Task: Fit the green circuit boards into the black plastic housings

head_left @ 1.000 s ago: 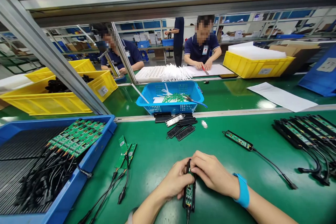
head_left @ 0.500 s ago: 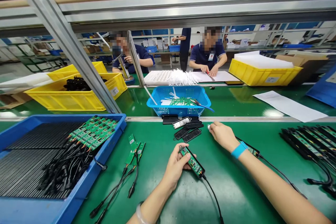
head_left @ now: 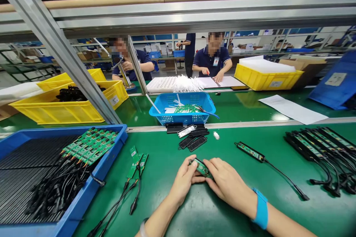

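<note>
My left hand (head_left: 182,182) and my right hand (head_left: 226,183) meet over the green mat, both closed on a small black holder with a green circuit board (head_left: 201,167) in it. The right wrist wears a blue band (head_left: 260,209). Just beyond my hands lie several black covers (head_left: 192,137) and a small white piece (head_left: 216,135). To the right, another board in a black holder with a cable (head_left: 251,151) rests on the mat. To the left lie loose green boards with black cables (head_left: 135,164).
A blue tray (head_left: 91,181) of boards and cables stands at the left. Several finished cabled units (head_left: 319,144) are lined up at the right. A blue basket (head_left: 179,108) sits ahead, yellow bins (head_left: 66,105) beyond. Two people work across the belt.
My right hand has come back from the white piece near the black covers to the board, which my left hand kept holding. The view has shifted slightly.
</note>
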Demonstrator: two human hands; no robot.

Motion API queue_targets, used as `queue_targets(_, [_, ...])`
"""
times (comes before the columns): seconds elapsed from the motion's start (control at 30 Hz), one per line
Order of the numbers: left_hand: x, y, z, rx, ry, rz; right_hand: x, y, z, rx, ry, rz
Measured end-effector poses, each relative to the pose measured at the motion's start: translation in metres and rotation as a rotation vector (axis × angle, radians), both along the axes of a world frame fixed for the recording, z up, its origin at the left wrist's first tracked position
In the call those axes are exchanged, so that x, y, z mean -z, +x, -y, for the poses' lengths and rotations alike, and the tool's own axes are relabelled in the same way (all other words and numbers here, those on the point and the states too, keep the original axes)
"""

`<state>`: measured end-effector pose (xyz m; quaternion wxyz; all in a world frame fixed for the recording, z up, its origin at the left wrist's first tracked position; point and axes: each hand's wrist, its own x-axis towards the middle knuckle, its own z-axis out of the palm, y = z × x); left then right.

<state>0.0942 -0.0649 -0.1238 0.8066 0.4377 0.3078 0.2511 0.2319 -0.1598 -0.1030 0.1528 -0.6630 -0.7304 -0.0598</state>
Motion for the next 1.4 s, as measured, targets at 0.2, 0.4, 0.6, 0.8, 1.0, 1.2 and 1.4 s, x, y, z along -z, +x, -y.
queue_targets(0.2, [-0.007, -0.01, -0.007, 0.219, 0.441, -0.257, 0.02, 0.081, 0.027, 0.264, 0.023, 0.303])
queue_targets(0.4, [-0.048, -0.042, -0.026, 0.118, 1.149, -1.043, 0.033, 0.11, 0.021, 0.376, 0.051, 0.369])
queue_targets(0.6, [-0.056, -0.117, -0.059, -0.033, 1.052, -1.402, 0.011, 0.041, -0.01, 0.057, -0.039, -0.169])
queue_targets(0.8, [-0.066, -0.142, -0.063, -0.092, 1.049, -1.065, 0.007, -0.001, -0.019, -0.139, -0.234, -0.876])
queue_targets(1.0, [-0.082, -0.076, -0.045, 0.419, 1.037, -0.572, 0.014, -0.013, -0.019, -0.049, -0.634, -2.036])
queue_targets(1.2, [-0.047, -0.008, -0.079, 0.237, 1.39, -0.995, 0.016, -0.004, -0.017, 0.07, -0.495, -2.033])
queue_targets(1.4, [-0.052, -0.012, -0.082, 0.071, 1.424, -1.266, -0.005, 0.02, -0.01, 0.118, -0.309, -1.722])
